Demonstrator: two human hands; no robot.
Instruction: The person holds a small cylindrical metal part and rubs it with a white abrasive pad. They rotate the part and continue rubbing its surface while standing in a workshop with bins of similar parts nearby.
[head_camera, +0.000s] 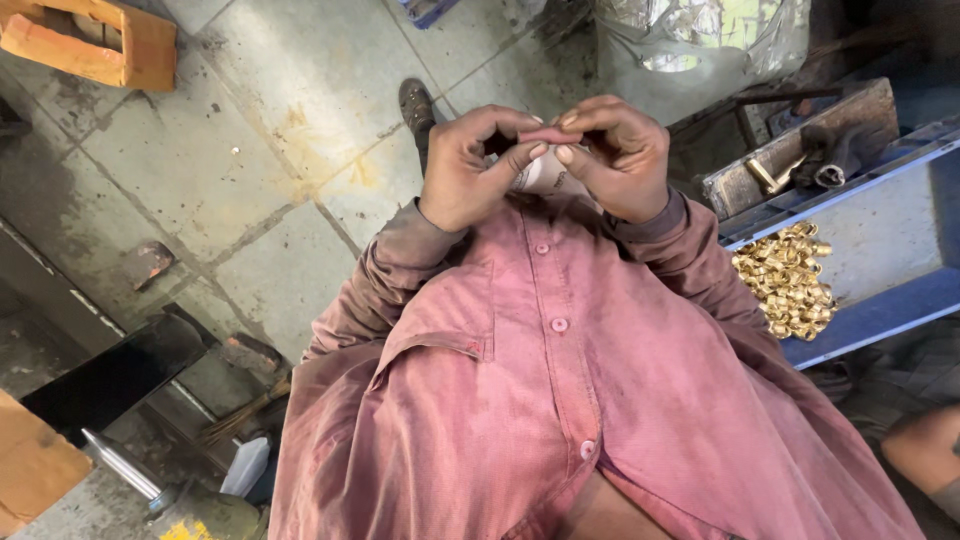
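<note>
I see left hand (468, 170) and right hand (618, 158) together, fingers of both pinching small pink piece (549, 134); brass fittings pile (787, 283) on blue tray (880, 312) at right.

**Cloth, brass, stone and wood**

At the centre, the faded pink woven-cloth shirt (560, 400) looks matt and soiled, with smooth plastic buttons. At 3 o'clock, a heap of small glossy brass-coloured metal rings (785, 280) lies in a blue painted metal tray (880, 310) with a dull, scuffed finish. The grey stone-slab floor (250, 130) at 10 o'clock is rough and stained. At 11 o'clock sits a matt orange wooden box (90, 45). Crinkled shiny plastic sheeting (700, 40) lies at 1 o'clock.
</note>
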